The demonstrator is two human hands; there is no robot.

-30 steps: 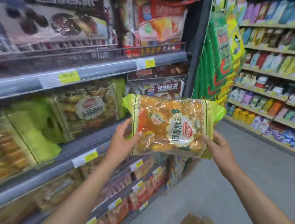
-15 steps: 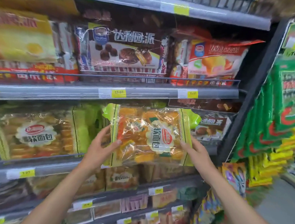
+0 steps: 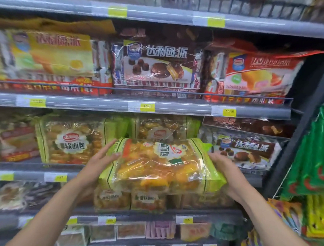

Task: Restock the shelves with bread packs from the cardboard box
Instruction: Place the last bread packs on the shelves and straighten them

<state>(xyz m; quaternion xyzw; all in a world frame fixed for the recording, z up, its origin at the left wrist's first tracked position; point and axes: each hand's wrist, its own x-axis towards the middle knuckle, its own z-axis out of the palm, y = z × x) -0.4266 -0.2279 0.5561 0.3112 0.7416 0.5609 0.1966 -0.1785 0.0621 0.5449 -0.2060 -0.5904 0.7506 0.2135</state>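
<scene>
I hold a clear bread pack point(image 3: 159, 165) with lime-green ends, full of orange-brown rolls, flat and tilted in front of the middle shelf point(image 3: 29, 175). My left hand point(image 3: 101, 160) presses its left end with fingers stretched out. My right hand point(image 3: 222, 166) grips its right end from below. Behind the pack stands a matching bread pack point(image 3: 169, 130), and another matching pack point(image 3: 74, 143) stands to the left. The cardboard box is out of view.
Chocolate pie bags point(image 3: 247, 149) lie right of the bread slot. The shelf above point(image 3: 156, 106) carries yellow, brown and red pie bags behind a wire rail. Lower shelves hold small bread packs point(image 3: 129, 198). Green hanging packets point(image 3: 314, 153) sit past the dark upright at right.
The view swung from the aisle to face the shelves. Both hands carried the pack toward the middle shelf and tipped it from upright to nearly flat.
</scene>
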